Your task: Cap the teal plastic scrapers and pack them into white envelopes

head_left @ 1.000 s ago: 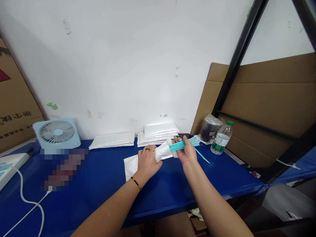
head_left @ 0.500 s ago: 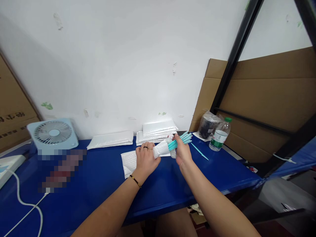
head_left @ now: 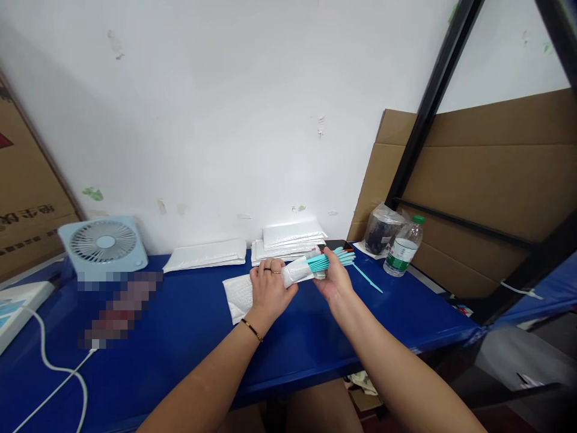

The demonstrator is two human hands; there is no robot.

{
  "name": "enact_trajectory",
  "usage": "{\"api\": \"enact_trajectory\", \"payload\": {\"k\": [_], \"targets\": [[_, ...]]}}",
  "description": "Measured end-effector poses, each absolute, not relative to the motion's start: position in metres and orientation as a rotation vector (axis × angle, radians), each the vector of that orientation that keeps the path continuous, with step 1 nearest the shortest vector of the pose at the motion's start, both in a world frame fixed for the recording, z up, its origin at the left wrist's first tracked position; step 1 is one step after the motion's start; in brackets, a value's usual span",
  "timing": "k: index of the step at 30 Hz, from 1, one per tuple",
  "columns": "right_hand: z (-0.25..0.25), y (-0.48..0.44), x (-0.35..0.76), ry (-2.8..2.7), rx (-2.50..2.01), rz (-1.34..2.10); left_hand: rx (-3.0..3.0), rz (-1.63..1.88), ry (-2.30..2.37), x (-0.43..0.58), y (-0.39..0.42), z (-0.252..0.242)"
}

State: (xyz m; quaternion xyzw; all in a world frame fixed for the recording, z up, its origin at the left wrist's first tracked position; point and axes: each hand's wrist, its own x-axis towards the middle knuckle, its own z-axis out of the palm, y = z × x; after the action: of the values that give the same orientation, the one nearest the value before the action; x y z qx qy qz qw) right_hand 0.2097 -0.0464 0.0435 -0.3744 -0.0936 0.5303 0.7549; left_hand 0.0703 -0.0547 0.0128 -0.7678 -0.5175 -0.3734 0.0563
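Observation:
My left hand (head_left: 269,289) is closed around a white padded envelope (head_left: 239,293), holding its mouth end up off the blue table (head_left: 189,337). My right hand (head_left: 334,278) grips a bundle of teal plastic sticks (head_left: 331,260) whose left ends sit in the envelope's mouth. One loose teal stick (head_left: 368,278) lies on the table just right of my right hand.
Stacks of white envelopes (head_left: 288,240) and another flat pile (head_left: 205,254) lie against the wall. A small fan (head_left: 104,243) stands at the left, with a white cable (head_left: 49,367) in front. A water bottle (head_left: 402,245), a bagged jar (head_left: 381,229) and cardboard sheets (head_left: 487,174) are at the right.
The teal bundle has slid further left into the envelope's mouth and now lies flatter. Both hands stayed close together over the table.

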Motion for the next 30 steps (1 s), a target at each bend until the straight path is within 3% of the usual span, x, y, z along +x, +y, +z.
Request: {"api": "enact_trajectory", "payload": {"k": [5,13,20,27,30], "targets": [[0.052,-0.047,0.209,-0.208,-0.757,0.982,-2.318,-1.177,-1.55,0.071,-0.054,0.012],[0.049,-0.043,0.21,-0.217,-0.734,0.972,-2.298,-1.211,-1.583,0.07,-0.053,0.012],[0.045,-0.052,0.19,-0.714,-0.819,0.884,-2.271,-1.315,-1.582,0.073,-0.048,0.008],[0.086,-0.047,0.191,-1.029,-0.856,0.771,-2.232,-1.356,-1.55,0.071,-0.05,0.017],[0.111,-0.047,0.193,-1.233,-0.988,0.666,-2.245,-1.542,-1.605,0.075,-0.045,0.026]]}}
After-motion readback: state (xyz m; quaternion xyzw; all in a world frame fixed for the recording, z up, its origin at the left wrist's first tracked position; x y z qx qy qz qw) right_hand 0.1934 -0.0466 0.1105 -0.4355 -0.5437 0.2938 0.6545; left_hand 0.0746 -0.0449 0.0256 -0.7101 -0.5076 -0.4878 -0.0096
